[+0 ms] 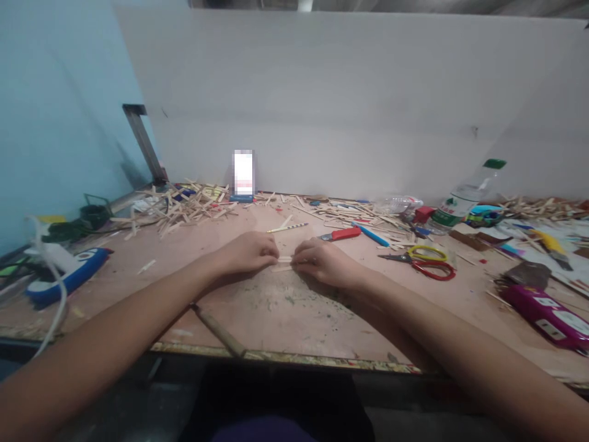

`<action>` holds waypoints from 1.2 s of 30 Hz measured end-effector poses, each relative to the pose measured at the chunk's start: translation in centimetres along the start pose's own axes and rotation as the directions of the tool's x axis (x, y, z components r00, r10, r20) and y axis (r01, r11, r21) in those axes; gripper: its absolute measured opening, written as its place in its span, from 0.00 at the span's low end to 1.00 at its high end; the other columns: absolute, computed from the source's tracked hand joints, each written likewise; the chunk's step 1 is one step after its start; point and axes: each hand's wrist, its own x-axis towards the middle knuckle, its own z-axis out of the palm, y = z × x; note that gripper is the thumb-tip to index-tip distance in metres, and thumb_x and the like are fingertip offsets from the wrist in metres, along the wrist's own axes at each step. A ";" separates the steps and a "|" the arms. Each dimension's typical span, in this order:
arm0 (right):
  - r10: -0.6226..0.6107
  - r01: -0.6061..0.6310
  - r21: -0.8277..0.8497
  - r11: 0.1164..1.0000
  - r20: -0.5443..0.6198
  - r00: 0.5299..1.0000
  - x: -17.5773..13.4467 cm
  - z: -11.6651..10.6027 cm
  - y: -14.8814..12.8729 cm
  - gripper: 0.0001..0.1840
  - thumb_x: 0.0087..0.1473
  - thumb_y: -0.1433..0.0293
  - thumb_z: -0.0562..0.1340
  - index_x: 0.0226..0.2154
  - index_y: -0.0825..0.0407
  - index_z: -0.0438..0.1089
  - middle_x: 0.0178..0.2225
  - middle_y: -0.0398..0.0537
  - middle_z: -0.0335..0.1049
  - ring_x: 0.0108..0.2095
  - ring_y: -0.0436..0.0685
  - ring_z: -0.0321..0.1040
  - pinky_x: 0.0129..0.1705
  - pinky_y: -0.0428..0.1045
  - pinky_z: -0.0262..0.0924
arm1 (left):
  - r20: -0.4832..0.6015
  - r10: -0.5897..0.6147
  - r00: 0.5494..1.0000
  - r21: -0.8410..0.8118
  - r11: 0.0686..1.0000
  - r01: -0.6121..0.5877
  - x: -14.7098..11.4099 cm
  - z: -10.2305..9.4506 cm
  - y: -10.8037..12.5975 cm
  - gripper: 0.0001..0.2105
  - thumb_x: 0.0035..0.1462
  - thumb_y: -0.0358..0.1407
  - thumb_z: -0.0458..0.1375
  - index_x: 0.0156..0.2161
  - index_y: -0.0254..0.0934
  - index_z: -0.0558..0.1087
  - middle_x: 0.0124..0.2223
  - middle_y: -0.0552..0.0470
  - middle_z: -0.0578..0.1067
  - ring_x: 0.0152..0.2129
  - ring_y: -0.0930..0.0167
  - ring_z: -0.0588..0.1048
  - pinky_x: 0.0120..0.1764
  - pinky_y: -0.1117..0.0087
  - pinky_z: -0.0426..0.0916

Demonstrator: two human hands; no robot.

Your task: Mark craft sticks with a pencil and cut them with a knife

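Observation:
Both my hands rest close together at the middle of the table, with short pale wooden sticks [284, 260] between them. My left hand [254, 251] has its fingers curled and closed on the sticks' left ends. From the other side my right hand [319, 260] pinches their right ends. The fingers hide most of the sticks, so I cannot tell if they are joined. Just beyond lie a striped pencil [289, 228], a red-handled cutter [343, 234] and a blue pen [370, 234]. Scissors [427, 261] with yellow and red handles lie to the right of my right hand.
Wooden sticks [193, 205] are heaped at the back left, near a lit phone [243, 175]. A plastic bottle [464, 199], a yellow utility knife [552, 245] and a magenta case [547, 313] lie right. A wooden-handled tool [218, 328] is near the front edge; a blue-and-white object [69, 276] sits left.

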 end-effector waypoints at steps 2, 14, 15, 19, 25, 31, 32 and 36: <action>0.005 -0.005 0.001 1.000 -0.005 1.000 0.0 0.1 0.0 0.12 0.72 0.62 0.67 0.51 0.52 0.78 0.53 0.52 0.79 0.51 0.61 0.78 0.55 0.62 0.75 | -0.002 0.000 1.000 0.031 1.000 0.000 0.0 0.2 0.1 0.13 0.73 0.43 0.64 0.53 0.35 0.78 0.51 0.46 0.81 0.45 0.65 0.81 0.50 0.56 0.80; 0.091 -0.093 -0.048 0.994 -0.047 0.995 0.3 1.0 0.4 0.14 0.72 0.61 0.68 0.53 0.52 0.77 0.53 0.52 0.78 0.50 0.61 0.78 0.53 0.61 0.76 | -0.026 0.016 1.000 0.132 0.991 -0.013 0.2 0.8 0.9 0.13 0.73 0.43 0.64 0.52 0.35 0.78 0.50 0.47 0.81 0.45 0.65 0.81 0.49 0.57 0.80; 0.095 -0.097 -0.050 0.994 -0.047 0.994 0.3 1.0 0.4 0.14 0.72 0.61 0.68 0.53 0.52 0.77 0.53 0.52 0.78 0.50 0.61 0.78 0.53 0.61 0.76 | -0.029 0.018 0.999 0.132 0.991 -0.014 0.2 0.8 1.0 0.13 0.73 0.43 0.64 0.52 0.35 0.78 0.50 0.47 0.81 0.44 0.65 0.81 0.49 0.57 0.80; 0.102 -0.105 -0.050 0.993 -0.048 0.994 0.3 1.0 0.6 0.14 0.72 0.61 0.67 0.53 0.52 0.77 0.53 0.52 0.78 0.49 0.60 0.78 0.52 0.61 0.76 | -0.036 0.030 0.999 0.133 0.991 -0.025 0.2 0.8 1.5 0.13 0.73 0.43 0.64 0.52 0.35 0.78 0.50 0.47 0.81 0.44 0.65 0.81 0.49 0.57 0.80; 0.118 -0.121 -0.029 0.992 -0.110 0.987 0.3 0.8 0.4 0.14 0.72 0.61 0.67 0.53 0.52 0.77 0.53 0.52 0.78 0.49 0.60 0.78 0.52 0.61 0.77 | -0.055 -0.002 0.998 0.148 0.989 0.010 0.1 0.3 2.5 0.13 0.73 0.43 0.64 0.52 0.35 0.78 0.49 0.47 0.81 0.44 0.65 0.81 0.49 0.57 0.80; 0.174 -0.173 0.029 0.985 -0.256 0.951 0.3 -0.4 0.1 0.15 0.73 0.61 0.66 0.55 0.51 0.76 0.54 0.53 0.78 0.49 0.60 0.78 0.52 0.60 0.77 | -0.228 -0.099 0.969 0.172 0.975 0.140 0.1 -0.8 2.3 0.13 0.73 0.43 0.64 0.52 0.35 0.78 0.50 0.47 0.81 0.45 0.65 0.81 0.51 0.56 0.80; 0.189 -0.186 0.038 0.982 -0.280 0.941 0.3 -0.5 0.1 0.15 0.73 0.61 0.66 0.56 0.51 0.76 0.54 0.53 0.78 0.49 0.60 0.78 0.52 0.60 0.77 | -0.261 -0.114 0.959 0.172 0.972 0.163 0.0 -1.0 2.1 0.13 0.73 0.43 0.64 0.52 0.35 0.78 0.50 0.47 0.81 0.45 0.65 0.81 0.51 0.56 0.80; 0.227 -0.226 0.045 0.973 -0.344 0.911 0.3 -0.8 0.4 0.15 0.73 0.60 0.66 0.56 0.51 0.76 0.52 0.52 0.78 0.45 0.58 0.79 0.49 0.58 0.78 | -0.367 -0.154 0.917 0.180 0.956 0.232 -0.1 -1.4 1.4 0.12 0.73 0.42 0.64 0.51 0.35 0.78 0.49 0.47 0.81 0.45 0.65 0.81 0.51 0.56 0.80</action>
